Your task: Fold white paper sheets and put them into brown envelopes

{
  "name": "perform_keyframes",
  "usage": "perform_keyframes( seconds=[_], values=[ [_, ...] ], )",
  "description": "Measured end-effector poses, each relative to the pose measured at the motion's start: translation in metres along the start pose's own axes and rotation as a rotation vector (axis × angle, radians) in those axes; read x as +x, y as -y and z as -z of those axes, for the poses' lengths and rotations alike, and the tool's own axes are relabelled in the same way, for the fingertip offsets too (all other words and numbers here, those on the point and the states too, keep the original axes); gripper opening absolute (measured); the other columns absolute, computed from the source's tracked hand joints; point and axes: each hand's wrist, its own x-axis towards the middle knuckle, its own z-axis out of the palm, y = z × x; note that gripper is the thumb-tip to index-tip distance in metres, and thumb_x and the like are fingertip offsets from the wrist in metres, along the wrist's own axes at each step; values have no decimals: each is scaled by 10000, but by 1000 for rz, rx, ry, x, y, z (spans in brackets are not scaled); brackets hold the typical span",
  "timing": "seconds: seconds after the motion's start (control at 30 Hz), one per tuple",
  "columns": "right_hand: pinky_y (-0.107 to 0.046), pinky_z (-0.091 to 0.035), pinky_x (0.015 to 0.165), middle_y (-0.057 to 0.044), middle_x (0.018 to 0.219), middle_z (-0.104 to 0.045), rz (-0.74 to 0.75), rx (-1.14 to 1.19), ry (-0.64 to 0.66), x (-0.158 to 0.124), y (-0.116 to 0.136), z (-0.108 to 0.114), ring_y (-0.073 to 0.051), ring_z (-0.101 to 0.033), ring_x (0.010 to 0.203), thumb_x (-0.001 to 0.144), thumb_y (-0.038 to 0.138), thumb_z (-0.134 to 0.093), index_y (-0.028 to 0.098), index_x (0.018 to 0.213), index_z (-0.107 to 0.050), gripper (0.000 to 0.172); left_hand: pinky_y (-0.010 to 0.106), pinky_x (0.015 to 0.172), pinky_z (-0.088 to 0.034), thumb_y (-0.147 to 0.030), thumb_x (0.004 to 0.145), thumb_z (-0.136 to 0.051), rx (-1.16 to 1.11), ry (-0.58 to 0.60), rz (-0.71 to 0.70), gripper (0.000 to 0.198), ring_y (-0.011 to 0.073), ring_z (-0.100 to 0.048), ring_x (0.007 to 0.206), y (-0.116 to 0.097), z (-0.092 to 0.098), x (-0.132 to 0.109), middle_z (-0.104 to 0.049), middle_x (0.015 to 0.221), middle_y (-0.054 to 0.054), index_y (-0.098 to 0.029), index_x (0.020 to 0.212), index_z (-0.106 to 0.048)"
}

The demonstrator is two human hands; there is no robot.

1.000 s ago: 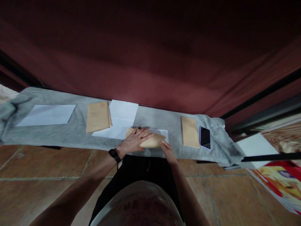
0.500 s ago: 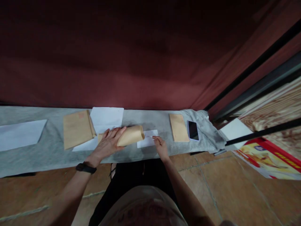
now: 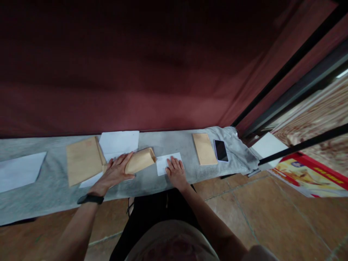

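A brown paper envelope [image 3: 140, 161] lies near the middle of the cloth, its mouth bulging open toward the right. My left hand [image 3: 115, 173], with a dark band on the wrist, grips its left part, fingers along the far edge and thumb at the near edge. Just right of the mouth is a small folded white paper [image 3: 161, 165]. My right hand [image 3: 176, 173] rests flat on this paper, fingers stretched out, and holds nothing. Part of the paper is hidden beneath that hand.
Left of my hands lie a stack of brown envelopes [image 3: 83, 159] and white sheets [image 3: 119, 141]. Another white sheet [image 3: 20, 172] is farther left. To the right are more brown envelopes [image 3: 205, 149] and a phone [image 3: 221, 150]. A dark red panel [image 3: 163, 90] rises behind the grey cloth [image 3: 187, 141].
My right hand has shifted left and gone from a pinch at the white paper to lying flat on it. My left hand still holds the envelope, whose mouth now tilts slightly differently.
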Motion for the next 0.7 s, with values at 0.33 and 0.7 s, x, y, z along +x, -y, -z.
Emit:
perform_keyframes(
  seconds=[0.33,0.7],
  values=[
    [-527,-244,1220,-175,1595,-420,-160,-7,-71,-13,-30,4,-323,-364,1489,1052,411,-436,117,1561,-402,588,614,1223,-114,-534,780,-637,4,18,26,1028,362,-243,1543,7,-3,0,-316,1656,157,-268,1638,-135],
    [-521,-225,1238,-120,1636,-366,-71,3,39,18,-7,11,-305,-337,1508,1056,365,-425,152,1543,-440,532,625,1220,-112,-534,736,-656,28,58,34,1061,391,-193,1554,1,0,5,-240,1685,162,-254,1634,-166]
  ],
)
